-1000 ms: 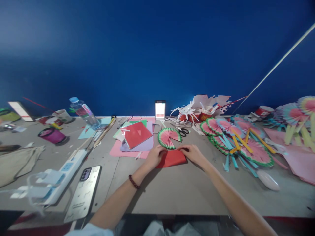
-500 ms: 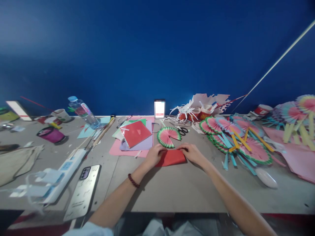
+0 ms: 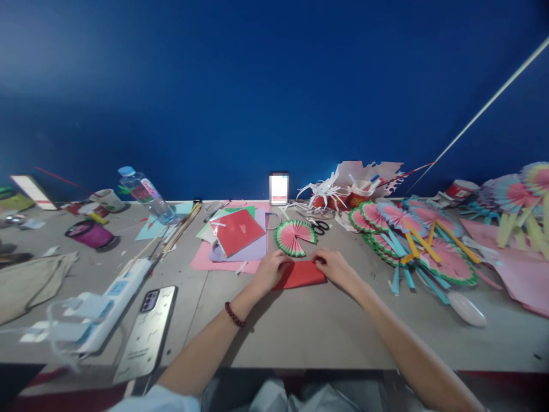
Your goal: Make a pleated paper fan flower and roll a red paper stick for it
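On the table (image 3: pixel 326 337) I have left fingers (image 3: pixel 283 260) and right fingers (image 3: pixel 322 255) pinching red paper (image 3: pixel 302 274), seemingly part-folded; beyond them, a fan (image 3: pixel 289 237), already pleated.

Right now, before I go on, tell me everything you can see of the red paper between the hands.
The red paper is a plain, matte, wider-than-deep piece, apparently folded, though its layers can't be counted. It lies roughly flat on the grey table, just nearer than the pleated watermelon fan. The left hand covers its left end and the right hand is at its far right corner; whether the fingers pinch or press is unclear.
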Demonstrator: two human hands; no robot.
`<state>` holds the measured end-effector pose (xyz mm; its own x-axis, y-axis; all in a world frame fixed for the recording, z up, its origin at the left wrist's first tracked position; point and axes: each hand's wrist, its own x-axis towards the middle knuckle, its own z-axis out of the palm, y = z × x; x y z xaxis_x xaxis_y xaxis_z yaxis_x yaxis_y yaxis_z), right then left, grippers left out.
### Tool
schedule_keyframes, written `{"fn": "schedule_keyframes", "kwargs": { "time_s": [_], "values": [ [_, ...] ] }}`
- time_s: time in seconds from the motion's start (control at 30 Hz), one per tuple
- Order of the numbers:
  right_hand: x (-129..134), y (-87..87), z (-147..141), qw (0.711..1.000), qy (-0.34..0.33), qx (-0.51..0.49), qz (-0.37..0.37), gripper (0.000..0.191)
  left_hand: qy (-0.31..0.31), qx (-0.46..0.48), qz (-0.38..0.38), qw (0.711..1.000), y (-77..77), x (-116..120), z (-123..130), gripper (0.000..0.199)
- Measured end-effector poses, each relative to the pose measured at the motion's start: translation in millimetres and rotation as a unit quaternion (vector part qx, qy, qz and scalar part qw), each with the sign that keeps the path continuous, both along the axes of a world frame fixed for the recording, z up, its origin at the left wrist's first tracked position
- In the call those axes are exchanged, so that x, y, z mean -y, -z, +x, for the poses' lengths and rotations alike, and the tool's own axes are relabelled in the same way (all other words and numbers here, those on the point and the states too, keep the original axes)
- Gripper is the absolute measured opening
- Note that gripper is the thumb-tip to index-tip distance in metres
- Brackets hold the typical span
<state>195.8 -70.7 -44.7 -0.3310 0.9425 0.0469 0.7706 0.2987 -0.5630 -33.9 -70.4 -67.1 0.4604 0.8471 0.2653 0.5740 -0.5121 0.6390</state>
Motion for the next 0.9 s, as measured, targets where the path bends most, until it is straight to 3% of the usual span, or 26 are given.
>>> {"fn": "schedule_keyframes", "kwargs": {
  "time_s": [0.23,0.4,0.6,0.9],
  "values": [
    [12,-34.8,-16,0.987,-0.008,0.159,0.014,0.022,-0.004,-0.018,0.066,0.998,6.6,-3,-1,0.025],
    [2,-51.1,-36,0.967,-0.005,0.253,-0.039,0.027,-0.008,-0.024,0.110,0.994,12.0,-8,-3,0.024],
    [-13,-59.0,-57,0.954,0.018,0.290,-0.073,0.051,-0.009,-0.013,0.103,0.995,10.8,-8,-3,0.019],
    [-9,-50.7,-60,0.972,0.032,0.233,-0.013,0.030,-0.060,-0.071,0.118,0.989,-6.7,10,6,0.011]
  ]
}}
